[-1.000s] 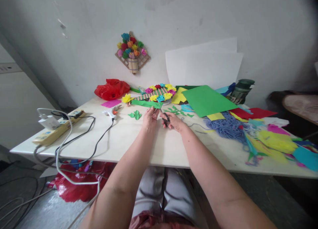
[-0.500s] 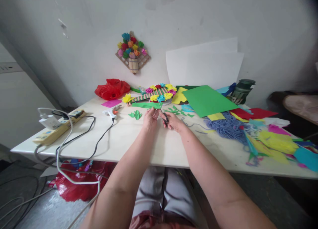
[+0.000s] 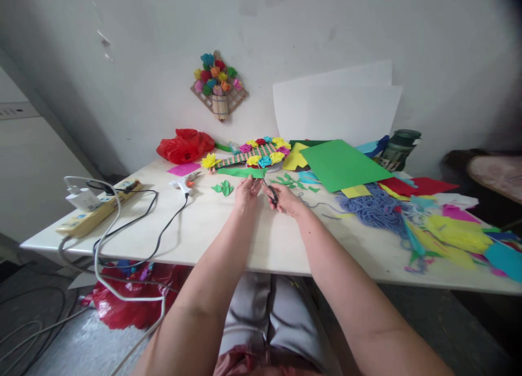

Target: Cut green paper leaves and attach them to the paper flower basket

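Note:
My left hand [image 3: 247, 194] is closed on a strip of green paper [image 3: 240, 173] that stretches out to the left above the table. Black-handled scissors [image 3: 273, 194] sit in my right hand [image 3: 285, 199], their blades pointing away from me at the right end of the strip. Just behind lies a woven, fan-like piece [image 3: 240, 157] trimmed with yellow, blue, red and pink paper flowers. Small green paper leaves [image 3: 222, 188] form a pile left of my hands, and more cut leaves [image 3: 291, 181] are scattered to the right.
A glue gun [image 3: 184, 185] and a power strip [image 3: 93, 213] with cables occupy the left side. On the right are a green sheet [image 3: 342, 165], blue yarn [image 3: 371, 208] and coloured paper scraps. A red plastic bag [image 3: 185, 146] sits at the back; a flower hanging [image 3: 219, 85] is on the wall.
Both hands stay in nearly the same place, with the scissors still at the green strip. The whole view has shifted very slightly.

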The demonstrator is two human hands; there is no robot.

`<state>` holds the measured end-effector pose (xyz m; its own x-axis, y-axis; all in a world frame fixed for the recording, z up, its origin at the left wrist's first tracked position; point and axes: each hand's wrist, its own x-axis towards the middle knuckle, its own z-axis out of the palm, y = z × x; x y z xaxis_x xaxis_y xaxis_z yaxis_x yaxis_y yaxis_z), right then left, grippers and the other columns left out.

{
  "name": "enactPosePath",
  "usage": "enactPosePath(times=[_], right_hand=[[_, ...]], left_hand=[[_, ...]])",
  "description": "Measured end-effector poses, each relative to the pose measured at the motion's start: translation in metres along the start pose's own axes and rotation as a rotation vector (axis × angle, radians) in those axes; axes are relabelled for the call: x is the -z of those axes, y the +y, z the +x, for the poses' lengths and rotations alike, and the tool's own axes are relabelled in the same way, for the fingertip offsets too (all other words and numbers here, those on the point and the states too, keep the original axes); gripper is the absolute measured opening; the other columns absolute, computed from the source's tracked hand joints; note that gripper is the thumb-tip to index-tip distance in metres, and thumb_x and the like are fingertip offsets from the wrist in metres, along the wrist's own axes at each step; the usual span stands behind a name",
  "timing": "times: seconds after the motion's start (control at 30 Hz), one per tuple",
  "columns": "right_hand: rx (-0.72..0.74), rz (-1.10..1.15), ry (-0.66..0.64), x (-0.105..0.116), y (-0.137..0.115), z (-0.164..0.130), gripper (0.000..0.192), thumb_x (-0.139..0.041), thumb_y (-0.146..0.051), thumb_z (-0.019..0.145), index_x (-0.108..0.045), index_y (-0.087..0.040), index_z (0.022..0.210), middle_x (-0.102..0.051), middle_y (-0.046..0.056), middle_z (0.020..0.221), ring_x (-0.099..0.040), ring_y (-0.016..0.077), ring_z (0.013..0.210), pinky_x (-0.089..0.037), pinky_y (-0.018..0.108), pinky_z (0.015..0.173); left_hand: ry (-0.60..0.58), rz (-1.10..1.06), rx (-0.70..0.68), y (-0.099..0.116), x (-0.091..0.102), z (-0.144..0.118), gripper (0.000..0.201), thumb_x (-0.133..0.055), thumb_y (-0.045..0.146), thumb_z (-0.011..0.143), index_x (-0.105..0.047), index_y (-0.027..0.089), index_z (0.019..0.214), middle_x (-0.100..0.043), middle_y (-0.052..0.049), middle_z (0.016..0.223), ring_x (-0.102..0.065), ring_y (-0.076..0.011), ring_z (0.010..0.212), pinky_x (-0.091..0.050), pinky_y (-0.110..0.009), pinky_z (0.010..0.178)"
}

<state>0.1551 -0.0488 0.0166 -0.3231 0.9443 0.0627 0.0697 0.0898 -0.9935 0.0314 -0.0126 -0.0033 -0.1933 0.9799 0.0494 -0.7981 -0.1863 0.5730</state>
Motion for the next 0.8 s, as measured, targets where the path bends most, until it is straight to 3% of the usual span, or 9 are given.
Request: enactPosePath(times=[0.4,0.8], right_hand=[[0.005,-0.042,-0.003,-0.0007,-0.0022,-0.0023,0.029,-0.060,-0.039,0.078,-0.043,-0.019,0.068,-0.046,-0.008,0.049,-0.042,0.0037,0.033,-0.021,0.014,0.024],[-0.038,-0.060,-0.032,0.0018,-0.0037,-0.0027,0.025,-0.062,-0.035,0.078,-0.045,-0.018,0.069,-0.047,-0.008,0.049,-0.041,0.0034,0.032,-0.018,0.015,0.024]], left_hand=[[-0.050,0.022,-0.010,0.0015,0.0052,0.0045,0.020,-0.071,0.016,0.066,-0.050,0.017,0.066,-0.062,0.001,0.059,-0.066,-0.0137,0.066,-0.051,-0.030,0.078],[0.062,0.037,0.009,0.0066,-0.0002,0.0028,0.018,-0.066,0.012,0.067,-0.049,0.015,0.062,-0.057,0.001,0.056,-0.061,-0.0116,0.056,-0.053,-0.031,0.074]])
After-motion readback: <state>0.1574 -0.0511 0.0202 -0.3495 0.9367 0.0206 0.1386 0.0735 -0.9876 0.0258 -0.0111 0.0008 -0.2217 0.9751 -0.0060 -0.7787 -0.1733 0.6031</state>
